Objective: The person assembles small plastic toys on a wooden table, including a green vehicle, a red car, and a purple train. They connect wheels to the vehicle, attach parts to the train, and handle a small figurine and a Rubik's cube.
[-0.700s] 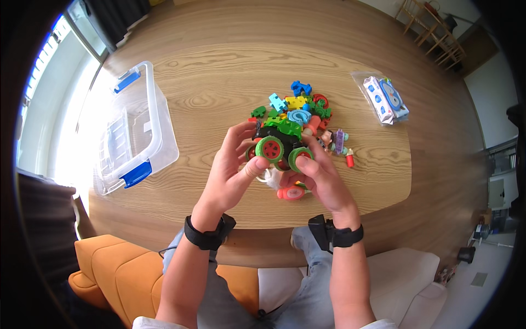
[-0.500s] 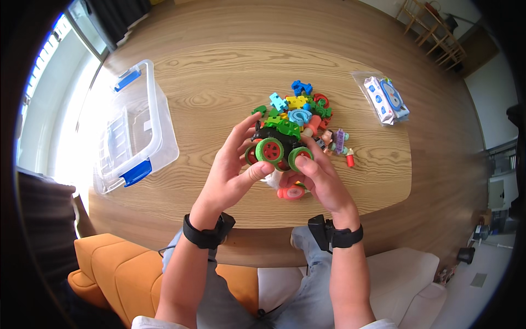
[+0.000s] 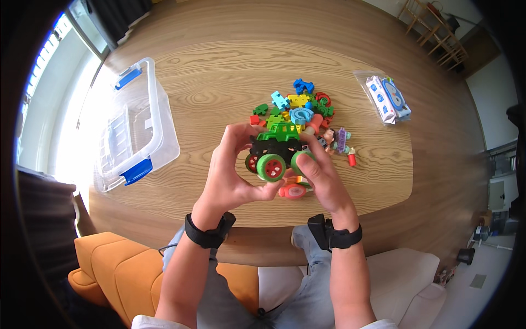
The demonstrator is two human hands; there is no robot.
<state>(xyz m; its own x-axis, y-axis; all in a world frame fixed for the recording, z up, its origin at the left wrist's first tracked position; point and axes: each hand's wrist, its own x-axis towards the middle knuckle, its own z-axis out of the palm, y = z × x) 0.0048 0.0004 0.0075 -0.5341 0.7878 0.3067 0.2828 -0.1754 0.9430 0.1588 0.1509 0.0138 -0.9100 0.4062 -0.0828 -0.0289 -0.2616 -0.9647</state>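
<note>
A toy monster truck (image 3: pixel 278 143) with a green body, black chassis and big green-rimmed wheels with red hubs is held up over the table between my two hands. My left hand (image 3: pixel 233 170) grips its rear end, the thumb below a wheel and the fingers behind. My right hand (image 3: pixel 327 181) closes on the other end, thumb against the front wheel. Behind the truck lies a heap of colourful toy pieces, among them a light blue ring-shaped piece (image 3: pixel 301 115) and a yellow block (image 3: pixel 298 101). A coral-pink toy (image 3: pixel 293 190) shows below the truck, partly hidden by my hands.
A clear plastic bin (image 3: pixel 164 123) with blue latches stands at the table's left. Packs of wipes (image 3: pixel 388 100) in a clear bag lie at the right. A small red-bottomed figure (image 3: pixel 352 158) is right of the heap. An orange sofa (image 3: pixel 120 263) is at the lower left.
The truck has been tilted, so its green body now shows more from the side and its wheels point lower. My left thumb has slid off the wheel to below it.
</note>
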